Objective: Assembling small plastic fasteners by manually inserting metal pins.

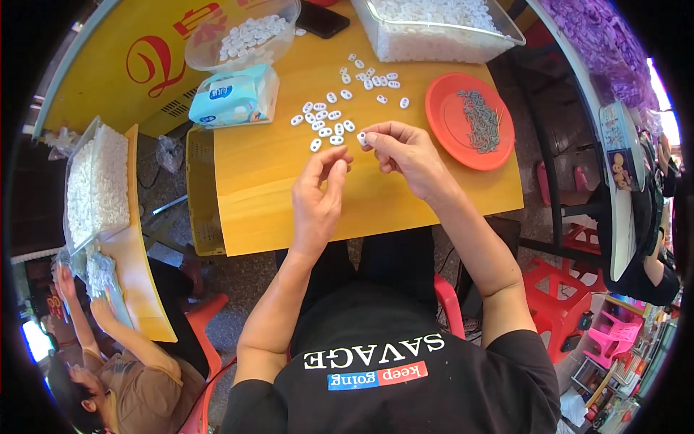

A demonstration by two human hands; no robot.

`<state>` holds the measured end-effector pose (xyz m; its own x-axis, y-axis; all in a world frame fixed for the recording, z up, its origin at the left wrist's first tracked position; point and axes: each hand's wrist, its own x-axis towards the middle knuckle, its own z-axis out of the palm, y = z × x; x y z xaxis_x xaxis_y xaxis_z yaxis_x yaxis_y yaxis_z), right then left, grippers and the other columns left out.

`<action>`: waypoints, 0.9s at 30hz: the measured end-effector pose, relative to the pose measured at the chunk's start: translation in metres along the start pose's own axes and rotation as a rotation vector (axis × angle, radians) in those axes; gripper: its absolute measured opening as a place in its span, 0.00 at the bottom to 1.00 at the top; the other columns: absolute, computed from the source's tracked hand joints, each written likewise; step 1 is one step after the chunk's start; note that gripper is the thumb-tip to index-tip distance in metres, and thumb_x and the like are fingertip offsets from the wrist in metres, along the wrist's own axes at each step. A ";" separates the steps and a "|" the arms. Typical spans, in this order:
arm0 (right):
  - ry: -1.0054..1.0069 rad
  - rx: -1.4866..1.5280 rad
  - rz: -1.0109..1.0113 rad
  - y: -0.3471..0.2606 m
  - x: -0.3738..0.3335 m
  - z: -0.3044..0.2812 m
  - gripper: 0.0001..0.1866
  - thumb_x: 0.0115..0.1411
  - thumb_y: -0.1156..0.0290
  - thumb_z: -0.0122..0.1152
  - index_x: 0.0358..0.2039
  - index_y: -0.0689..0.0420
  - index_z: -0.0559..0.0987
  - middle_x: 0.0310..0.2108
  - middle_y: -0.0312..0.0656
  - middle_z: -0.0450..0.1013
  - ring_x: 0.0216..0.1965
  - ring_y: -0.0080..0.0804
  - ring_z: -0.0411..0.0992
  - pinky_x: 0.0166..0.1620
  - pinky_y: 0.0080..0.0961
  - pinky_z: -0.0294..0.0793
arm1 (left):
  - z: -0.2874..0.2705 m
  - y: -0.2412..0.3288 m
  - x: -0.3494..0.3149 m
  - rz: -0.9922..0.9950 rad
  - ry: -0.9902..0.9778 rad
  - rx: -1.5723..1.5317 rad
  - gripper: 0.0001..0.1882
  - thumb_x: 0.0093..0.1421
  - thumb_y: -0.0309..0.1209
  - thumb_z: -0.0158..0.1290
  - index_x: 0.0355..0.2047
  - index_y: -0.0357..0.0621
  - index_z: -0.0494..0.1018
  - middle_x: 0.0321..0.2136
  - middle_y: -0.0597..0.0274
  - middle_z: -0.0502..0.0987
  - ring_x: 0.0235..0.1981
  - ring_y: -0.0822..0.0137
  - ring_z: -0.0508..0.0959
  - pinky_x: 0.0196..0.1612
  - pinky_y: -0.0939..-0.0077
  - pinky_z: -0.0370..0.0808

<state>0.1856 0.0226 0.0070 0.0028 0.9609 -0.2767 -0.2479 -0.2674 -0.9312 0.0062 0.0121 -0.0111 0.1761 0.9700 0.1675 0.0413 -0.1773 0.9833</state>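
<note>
Over the yellow table, my right hand pinches one small white oval piece with dark holes between thumb and fingertips. My left hand is just left of it, fingers curved and thumb apart from them, with nothing visible in them. More small white two-holed pieces lie loose beyond my left hand. Others are scattered farther back, near another loose white piece. To the right of my right hand sits a red plate with a heap of thin grey metal pieces that look like screws.
At the back stand a clear bin of white pieces, a clear bowl and a black phone. A blue tissue pack sits at the left edge. A co-worker is at a side table, lower left. Red stools stand right.
</note>
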 end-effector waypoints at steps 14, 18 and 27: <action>0.106 -0.635 -0.666 0.021 -0.025 0.008 0.05 0.56 0.77 0.63 0.34 0.62 0.79 0.27 0.43 0.73 0.25 0.32 0.73 0.29 0.26 0.73 | 0.012 -0.003 0.001 -0.359 -0.072 -0.376 0.06 0.65 0.27 0.53 0.40 0.37 0.73 0.31 0.64 0.77 0.29 0.76 0.76 0.35 0.82 0.74; 0.114 -0.703 -0.712 0.017 -0.031 -0.006 0.05 0.54 0.78 0.63 0.33 0.60 0.79 0.28 0.45 0.74 0.27 0.39 0.75 0.29 0.30 0.75 | 0.014 -0.001 -0.004 -0.381 -0.095 -0.424 0.05 0.66 0.26 0.52 0.40 0.37 0.71 0.33 0.59 0.78 0.31 0.73 0.78 0.36 0.79 0.76; 0.492 -1.024 -0.630 -0.036 -0.030 -0.140 0.04 0.55 0.75 0.64 0.32 0.58 0.80 0.30 0.42 0.75 0.28 0.34 0.76 0.33 0.28 0.75 | 0.008 -0.010 -0.011 -0.368 -0.145 -0.432 0.05 0.66 0.23 0.50 0.41 0.37 0.69 0.37 0.53 0.79 0.33 0.69 0.79 0.40 0.76 0.77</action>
<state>0.3302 -0.0063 0.0154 0.2541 0.8721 0.4181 0.7742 0.0757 -0.6284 0.0118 0.0015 -0.0231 0.3598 0.9170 -0.1724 -0.2739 0.2804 0.9200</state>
